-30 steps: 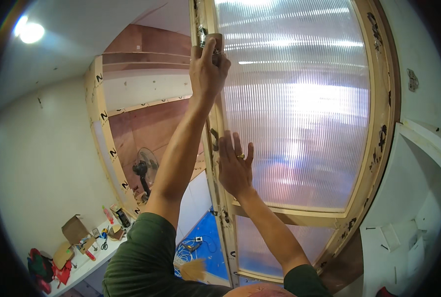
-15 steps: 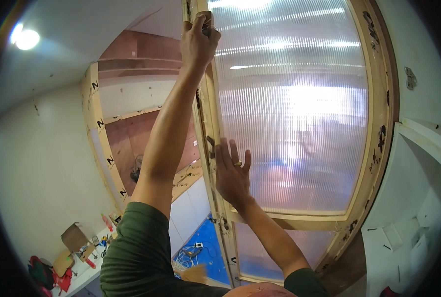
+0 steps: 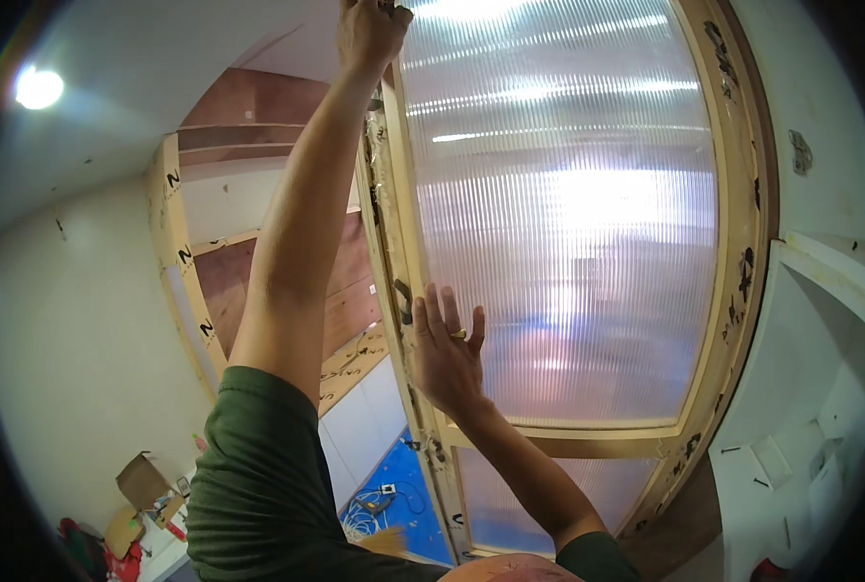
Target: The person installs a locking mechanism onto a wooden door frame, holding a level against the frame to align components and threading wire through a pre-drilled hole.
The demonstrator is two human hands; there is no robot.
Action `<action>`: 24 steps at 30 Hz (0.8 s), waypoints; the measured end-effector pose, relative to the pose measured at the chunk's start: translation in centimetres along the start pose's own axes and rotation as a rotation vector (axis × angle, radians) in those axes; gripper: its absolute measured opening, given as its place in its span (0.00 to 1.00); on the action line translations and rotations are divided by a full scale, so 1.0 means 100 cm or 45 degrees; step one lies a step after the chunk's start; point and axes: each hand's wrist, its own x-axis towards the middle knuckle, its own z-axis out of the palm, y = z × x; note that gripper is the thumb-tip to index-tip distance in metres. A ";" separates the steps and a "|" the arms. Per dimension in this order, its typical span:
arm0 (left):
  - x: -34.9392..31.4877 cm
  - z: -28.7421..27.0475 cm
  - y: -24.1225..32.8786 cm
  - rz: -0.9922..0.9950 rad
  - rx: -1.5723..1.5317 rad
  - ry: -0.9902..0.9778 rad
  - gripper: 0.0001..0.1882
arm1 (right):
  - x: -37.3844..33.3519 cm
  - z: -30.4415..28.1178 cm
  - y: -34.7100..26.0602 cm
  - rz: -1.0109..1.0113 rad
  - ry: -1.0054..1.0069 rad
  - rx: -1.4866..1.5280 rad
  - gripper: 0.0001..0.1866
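A tall wooden door frame [image 3: 743,242] holds a ribbed translucent panel [image 3: 568,213] that glows with light from behind. My left hand [image 3: 369,29] reaches high overhead and grips the top of the frame's left stile [image 3: 391,223]; whether it holds a small tool is hidden at the picture's edge. My right hand [image 3: 447,354] lies flat with fingers spread against the panel and the stile, near a dark metal fitting [image 3: 403,299]. A ring shows on one finger.
A second wooden frame [image 3: 175,242] with plywood panels stands at the left. A ceiling lamp [image 3: 39,87] shines at the upper left. Below lie a cardboard box [image 3: 141,480], red tools [image 3: 122,563], a blue sheet with cables [image 3: 393,495]. White wall [image 3: 811,407] on the right.
My left hand has climbed higher along the stile toward the top of the frame. My right hand stayed pressed flat on the panel. The view tilted so the door fills more of the picture.
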 end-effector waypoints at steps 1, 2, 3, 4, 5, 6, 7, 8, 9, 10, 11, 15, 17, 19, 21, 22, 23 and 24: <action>0.005 0.002 0.003 -0.032 -0.014 -0.029 0.24 | -0.001 0.001 0.002 0.021 -0.039 -0.017 0.35; 0.008 0.004 0.006 -0.065 -0.027 -0.059 0.25 | -0.002 0.000 0.004 0.018 -0.040 -0.018 0.35; 0.012 0.007 0.002 -0.053 -0.016 -0.032 0.25 | -0.002 0.001 0.004 0.014 -0.038 -0.012 0.35; 0.015 0.010 -0.003 -0.042 -0.006 -0.006 0.25 | -0.003 0.001 0.004 0.011 -0.037 -0.006 0.34; 0.019 0.013 -0.008 -0.033 0.005 0.019 0.26 | -0.005 0.003 0.004 0.009 -0.031 -0.002 0.34; 0.025 0.016 -0.016 -0.039 0.019 0.013 0.26 | -0.007 0.006 0.003 0.005 -0.025 0.005 0.34; 0.040 0.015 -0.015 -0.034 0.022 0.021 0.26 | -0.005 0.002 0.002 -0.003 -0.002 0.001 0.34; 0.054 0.013 -0.014 -0.030 0.027 0.028 0.27 | -0.003 -0.003 0.000 -0.008 0.004 0.005 0.34; 0.055 0.016 -0.014 -0.025 0.020 0.034 0.27 | -0.005 -0.002 0.001 -0.005 -0.008 0.004 0.34; 0.053 0.018 -0.015 -0.033 0.022 0.019 0.27 | -0.005 -0.002 0.003 -0.003 -0.020 0.005 0.34; 0.053 0.020 -0.016 -0.041 0.024 0.005 0.26 | -0.006 0.000 0.005 0.002 -0.027 0.004 0.34; 0.045 0.026 -0.024 0.026 -0.026 0.116 0.22 | -0.007 0.001 0.003 -0.002 -0.039 -0.051 0.35; 0.059 0.016 -0.032 0.023 -0.096 -0.070 0.14 | -0.007 0.002 -0.003 0.005 -0.044 -0.049 0.35; 0.062 0.003 -0.022 -0.170 -0.500 -0.013 0.10 | -0.006 0.002 0.002 0.009 -0.053 -0.081 0.35; 0.059 -0.009 0.001 -0.536 -1.218 0.308 0.17 | -0.007 -0.002 0.012 -0.014 -0.033 -0.121 0.34; 0.064 -0.018 -0.014 -0.483 -1.294 0.324 0.16 | -0.006 -0.005 0.011 -0.020 -0.016 -0.104 0.33; 0.070 -0.039 -0.037 -0.428 -1.371 0.339 0.16 | -0.005 -0.008 0.008 -0.025 0.001 -0.088 0.33; 0.076 -0.061 -0.057 -0.369 -1.446 0.352 0.15 | 0.000 -0.010 0.004 -0.029 0.021 -0.071 0.32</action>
